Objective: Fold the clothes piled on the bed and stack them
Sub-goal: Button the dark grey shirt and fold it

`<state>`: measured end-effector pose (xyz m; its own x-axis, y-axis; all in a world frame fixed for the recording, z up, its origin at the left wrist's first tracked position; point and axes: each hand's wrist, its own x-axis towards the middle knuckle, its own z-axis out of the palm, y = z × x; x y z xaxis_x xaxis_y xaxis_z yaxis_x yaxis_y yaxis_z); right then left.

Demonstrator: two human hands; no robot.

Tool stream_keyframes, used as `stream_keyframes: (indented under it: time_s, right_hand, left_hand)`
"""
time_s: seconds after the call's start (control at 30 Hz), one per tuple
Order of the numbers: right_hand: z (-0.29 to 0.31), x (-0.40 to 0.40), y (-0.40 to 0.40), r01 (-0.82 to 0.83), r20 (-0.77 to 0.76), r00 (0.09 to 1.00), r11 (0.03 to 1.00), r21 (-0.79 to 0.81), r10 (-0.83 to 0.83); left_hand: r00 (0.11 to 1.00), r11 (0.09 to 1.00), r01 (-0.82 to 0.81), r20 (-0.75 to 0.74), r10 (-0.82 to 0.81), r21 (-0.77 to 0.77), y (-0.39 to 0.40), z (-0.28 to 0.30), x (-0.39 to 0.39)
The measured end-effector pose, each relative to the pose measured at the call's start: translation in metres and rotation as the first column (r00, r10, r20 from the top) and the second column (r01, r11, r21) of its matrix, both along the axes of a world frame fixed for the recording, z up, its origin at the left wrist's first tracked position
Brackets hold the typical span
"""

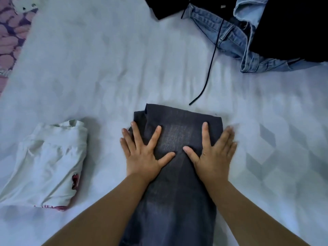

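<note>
Fingers of both hands lie straight and spread, gripping nothing: the left hand point(142, 153) and the right hand point(215, 151) press flat on the dark jeans point(174, 139), side by side with thumbs nearly meeting. The jeans lie folded lengthwise on the bed point(106, 71), running from 6 o'clock up to the middle of the view, with their far end doubled over just beyond the fingertips. The right hand's outer fingers are blurred and seem to overhang the jeans' edge onto the sheet.

This looks like the smoothing press between folds. To do it well, the palms should sweep outward from the middle toward both long edges, driving air and creases out, while keeping the doubled end square with the layer beneath. The next fold should then bring the near end up to meet the far one.

A folded white garment point(48, 162) rests at 9 o'clock, well apart, the likely base for the stack. At 1 o'clock lie light jeans point(230, 36) and black clothes point(292, 29), still unfolded, with a dark cord point(211, 63) trailing toward the middle.
</note>
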<state>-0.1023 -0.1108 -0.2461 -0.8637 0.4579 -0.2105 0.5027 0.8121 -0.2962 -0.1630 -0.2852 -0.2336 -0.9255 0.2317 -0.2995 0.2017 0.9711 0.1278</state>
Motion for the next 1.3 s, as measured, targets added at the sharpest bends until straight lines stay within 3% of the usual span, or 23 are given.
stream_keyframes:
  time_s: [0.17,0.3,0.4,0.53,0.67,0.77,0.93,1.03,1.2,1.3]
  right_hand:
    - [0.004,0.003,0.0,0.041,0.044,0.998,0.996,-0.081,-0.038]
    - [0.019,-0.003,0.014,0.028,0.005,1.0,0.971,-0.236,-0.027]
    - [0.037,-0.018,0.03,0.06,-0.08,0.992,0.937,-0.343,-0.092]
    - [0.048,-0.043,0.05,0.288,0.09,0.952,0.75,-0.596,-0.294]
    - [0.074,-0.039,0.052,0.25,0.079,0.955,0.633,-0.733,-0.287]
    - [0.099,-0.024,0.04,0.18,-0.002,0.965,0.668,-0.722,-0.263]
    - [0.137,0.018,0.017,0.088,-0.051,0.985,0.727,-0.681,-0.167]
    - [0.16,0.05,0.006,0.038,-0.058,0.993,0.744,-0.668,-0.103]
    - [0.185,0.11,-0.01,-0.071,-0.056,0.997,0.729,-0.681,0.046]
    - [0.169,0.146,-0.022,-0.182,-0.057,0.981,0.797,-0.576,0.183]
  left_hand:
    - [0.995,0.998,-0.057,0.087,0.057,-0.005,0.001,0.007,0.0]
    - [0.996,0.998,0.053,0.066,-0.054,0.016,0.002,0.015,-0.023]
    - [0.982,0.981,0.187,-0.001,-0.187,-0.057,0.01,0.031,-0.06]
    - [0.952,0.96,0.272,0.165,-0.259,-0.061,0.03,0.053,-0.101]
    - [0.939,0.959,0.273,0.237,-0.25,-0.07,0.036,0.081,-0.109]
    - [0.932,0.964,0.262,0.244,-0.267,0.055,0.02,0.102,-0.095]
    - [0.881,0.891,0.438,0.14,-0.452,0.122,-0.022,0.131,-0.052]
    - [0.875,0.87,0.448,0.098,-0.474,0.205,-0.044,0.15,-0.02]
    - [0.739,0.702,0.66,-0.062,-0.671,0.268,-0.079,0.164,0.032]
    - [0.658,0.615,0.735,-0.082,-0.748,0.287,-0.101,0.152,0.06]
